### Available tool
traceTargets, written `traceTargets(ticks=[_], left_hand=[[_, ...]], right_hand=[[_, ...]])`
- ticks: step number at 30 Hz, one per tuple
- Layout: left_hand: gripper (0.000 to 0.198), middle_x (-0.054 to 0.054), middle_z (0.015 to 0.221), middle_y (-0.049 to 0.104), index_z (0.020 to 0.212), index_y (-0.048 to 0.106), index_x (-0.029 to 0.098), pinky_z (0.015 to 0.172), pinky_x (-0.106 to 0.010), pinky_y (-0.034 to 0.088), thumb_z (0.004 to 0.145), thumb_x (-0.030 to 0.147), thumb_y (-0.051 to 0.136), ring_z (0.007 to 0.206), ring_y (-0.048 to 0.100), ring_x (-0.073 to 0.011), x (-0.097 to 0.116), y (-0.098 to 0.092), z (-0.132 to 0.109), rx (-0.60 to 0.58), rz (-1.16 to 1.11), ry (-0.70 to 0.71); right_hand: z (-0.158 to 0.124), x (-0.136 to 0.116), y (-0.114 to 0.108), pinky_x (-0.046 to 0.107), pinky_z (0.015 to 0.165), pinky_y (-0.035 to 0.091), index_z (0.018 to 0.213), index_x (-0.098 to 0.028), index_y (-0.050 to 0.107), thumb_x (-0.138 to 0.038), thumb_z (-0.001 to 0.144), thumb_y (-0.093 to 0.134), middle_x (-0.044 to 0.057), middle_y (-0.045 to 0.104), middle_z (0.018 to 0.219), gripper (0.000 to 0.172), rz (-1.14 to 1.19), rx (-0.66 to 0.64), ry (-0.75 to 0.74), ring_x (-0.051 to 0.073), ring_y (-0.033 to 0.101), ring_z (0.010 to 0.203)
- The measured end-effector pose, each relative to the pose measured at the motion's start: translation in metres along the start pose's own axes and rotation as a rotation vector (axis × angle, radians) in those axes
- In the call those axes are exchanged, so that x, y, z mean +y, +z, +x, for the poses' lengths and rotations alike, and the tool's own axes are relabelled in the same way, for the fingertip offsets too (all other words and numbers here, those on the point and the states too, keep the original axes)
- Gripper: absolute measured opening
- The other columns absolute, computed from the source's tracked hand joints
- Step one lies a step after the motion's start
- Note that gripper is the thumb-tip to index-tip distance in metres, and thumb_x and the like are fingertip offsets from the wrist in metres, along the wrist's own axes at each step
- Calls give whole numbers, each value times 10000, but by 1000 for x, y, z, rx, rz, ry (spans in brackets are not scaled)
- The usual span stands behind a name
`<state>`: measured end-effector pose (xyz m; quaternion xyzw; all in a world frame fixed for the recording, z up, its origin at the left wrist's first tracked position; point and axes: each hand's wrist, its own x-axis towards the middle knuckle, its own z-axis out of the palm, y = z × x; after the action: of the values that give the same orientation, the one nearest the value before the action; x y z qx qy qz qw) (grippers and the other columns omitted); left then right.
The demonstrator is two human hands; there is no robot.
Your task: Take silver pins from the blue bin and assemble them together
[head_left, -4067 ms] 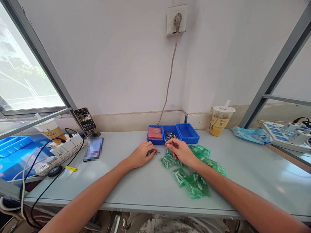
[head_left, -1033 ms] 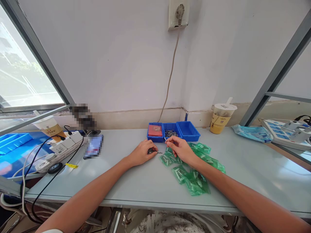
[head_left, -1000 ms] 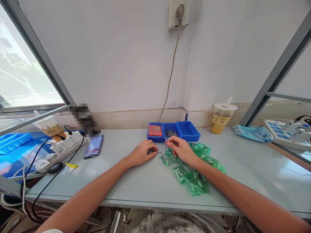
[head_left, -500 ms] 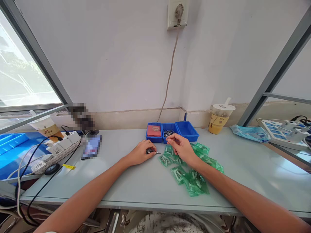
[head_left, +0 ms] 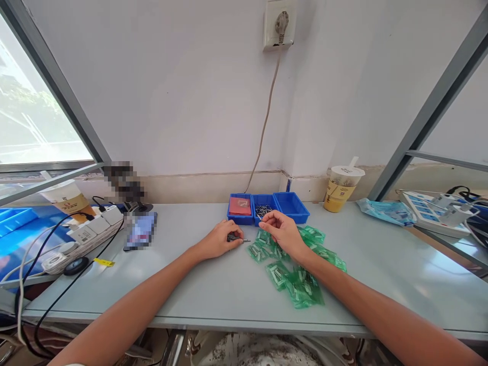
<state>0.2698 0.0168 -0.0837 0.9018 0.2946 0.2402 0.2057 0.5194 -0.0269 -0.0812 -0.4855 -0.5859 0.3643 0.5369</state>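
My left hand (head_left: pixel 221 239) rests on the grey table (head_left: pixel 213 284), closed round a small dark tool with a thin metal tip (head_left: pixel 237 238) that points right. My right hand (head_left: pixel 280 231) hovers just in front of the blue trays, with finger and thumb pinched on a tiny metal pin that is hard to make out. Several small green plastic bags (head_left: pixel 295 267) lie spread under and right of that hand. The three joined blue trays (head_left: pixel 292 206) stand behind: a red pad (head_left: pixel 240 206) in the left one, small metal pins (head_left: pixel 263 209) in the middle one.
A lidded drink cup (head_left: pixel 340 189) stands at the back right, beside a blue packet (head_left: pixel 385 211). At left lie a blurred phone (head_left: pixel 141 230), a power strip (head_left: pixel 86 235) with black cables, and another cup (head_left: pixel 64 198). A wall socket (head_left: pixel 279 24) feeds a hanging cord.
Both hands keep nearly the same spots. My right hand has shifted slightly toward the middle tray and lifted a little. The camera view has drifted a bit to the right.
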Motion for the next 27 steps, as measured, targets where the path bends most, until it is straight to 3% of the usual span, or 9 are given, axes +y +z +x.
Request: traceTargets(ticks=[10,20,27], left_hand=[[114,-39,984,637,980,691,230,877,-329,476,968,328,634,958,558,-210,-4,2,1,6,5,8],[152,-46,984,644,982,699,225,895,-333,463,990,346,606,959,557,-215,-3,2,1,11,29,40],[147,-45,990,656,989,707,220,903,-344,451,991,326,605,949,551,-211,-5,4,1,32,68,75]], right_hand=[[-2,-5,2,257,443,369,860,-211,637,-524,751,818,-11,574,729,377,33,7,61,118,437,532],[-4,-8,1,263,438,353,888,-209,668,-575,817,753,-7,593,750,382,22,-4,36,98,425,482],[-2,-3,0,258,439,376,958,-205,689,-590,865,679,39,681,884,396,45,-19,55,89,441,489]])
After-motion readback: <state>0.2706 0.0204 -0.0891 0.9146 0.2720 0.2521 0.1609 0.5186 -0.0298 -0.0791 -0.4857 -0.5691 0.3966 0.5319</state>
